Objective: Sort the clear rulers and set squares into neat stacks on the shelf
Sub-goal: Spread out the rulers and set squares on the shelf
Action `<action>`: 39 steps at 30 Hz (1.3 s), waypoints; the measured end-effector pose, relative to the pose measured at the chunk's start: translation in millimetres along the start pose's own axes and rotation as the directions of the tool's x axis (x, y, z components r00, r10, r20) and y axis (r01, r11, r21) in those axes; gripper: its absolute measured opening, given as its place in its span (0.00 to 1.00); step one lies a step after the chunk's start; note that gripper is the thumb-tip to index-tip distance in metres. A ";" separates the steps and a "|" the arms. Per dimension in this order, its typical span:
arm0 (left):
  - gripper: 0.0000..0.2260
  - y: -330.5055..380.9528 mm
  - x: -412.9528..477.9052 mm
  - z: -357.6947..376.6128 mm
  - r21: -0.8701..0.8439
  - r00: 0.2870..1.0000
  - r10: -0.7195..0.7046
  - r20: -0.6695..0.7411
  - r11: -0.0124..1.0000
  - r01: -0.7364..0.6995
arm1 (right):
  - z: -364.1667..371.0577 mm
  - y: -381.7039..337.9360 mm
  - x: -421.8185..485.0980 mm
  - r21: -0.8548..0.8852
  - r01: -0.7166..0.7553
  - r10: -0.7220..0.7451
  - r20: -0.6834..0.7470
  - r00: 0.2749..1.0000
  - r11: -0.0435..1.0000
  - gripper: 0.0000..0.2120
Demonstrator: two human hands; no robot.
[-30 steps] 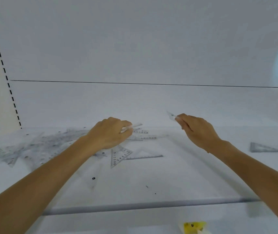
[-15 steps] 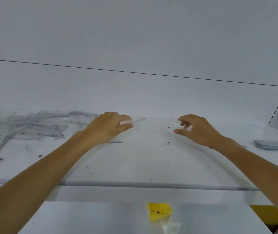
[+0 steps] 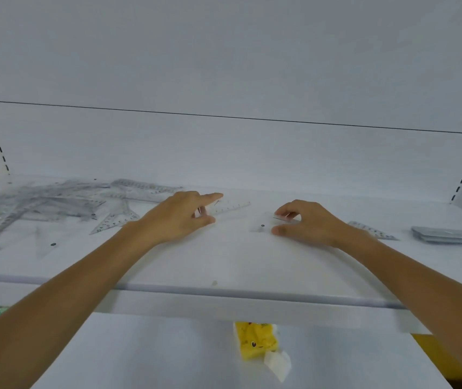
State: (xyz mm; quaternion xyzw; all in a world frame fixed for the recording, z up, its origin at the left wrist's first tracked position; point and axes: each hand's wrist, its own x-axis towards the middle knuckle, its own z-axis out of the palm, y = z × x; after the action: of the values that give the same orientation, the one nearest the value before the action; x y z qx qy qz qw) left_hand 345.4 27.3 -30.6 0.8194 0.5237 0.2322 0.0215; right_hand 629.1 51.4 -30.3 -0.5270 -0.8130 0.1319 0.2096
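On the white shelf [image 3: 224, 265]: two hands, each with one clear drawing tool.

Near centre, the left hand [image 3: 180, 217] pinches one clear ruler [image 3: 231, 206] by its end between thumb and curled fingers, forefinger stretched along it; the ruler points toward 2 o'clock. Just beside it at 3 o'clock, the right hand [image 3: 307, 223] curls its fingers and thumb onto the edge of one clear set square [image 3: 262, 226] lying flat. One loose heap [image 3: 55, 203], too tangled to count, lies at 9 o'clock. One lone graduated piece [image 3: 372, 231] and one neat stack [image 3: 454, 235] lie at 3 o'clock. One yellow packet [image 3: 255, 341] shows at 6 o'clock, below the shelf.
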 end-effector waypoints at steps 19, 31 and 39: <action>0.19 26.9 19.7 -4.4 -0.036 0.998 -0.036 -0.043 0.999 0.035 | 1.8 5.8 -7.3 -0.017 0.078 -0.079 -0.056 0.995 0.997 0.20; 0.16 152.8 107.5 38.1 -0.160 0.990 0.125 -0.066 0.978 -0.135 | -81.8 99.6 -107.6 -0.206 -0.078 0.014 -0.299 0.954 0.975 0.12; 0.19 246.2 144.1 83.5 -0.239 0.973 0.226 -0.041 0.944 -0.229 | -122.6 171.0 -178.8 -0.172 -0.516 0.425 -0.386 0.819 0.839 0.12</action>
State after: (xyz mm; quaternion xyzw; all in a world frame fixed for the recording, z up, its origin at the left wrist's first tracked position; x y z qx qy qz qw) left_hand 637.4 58.8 15.1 0.8640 0.3937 0.3004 0.0908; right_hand 888.8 -42.4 -33.3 -0.7507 -0.6187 -0.0223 0.2305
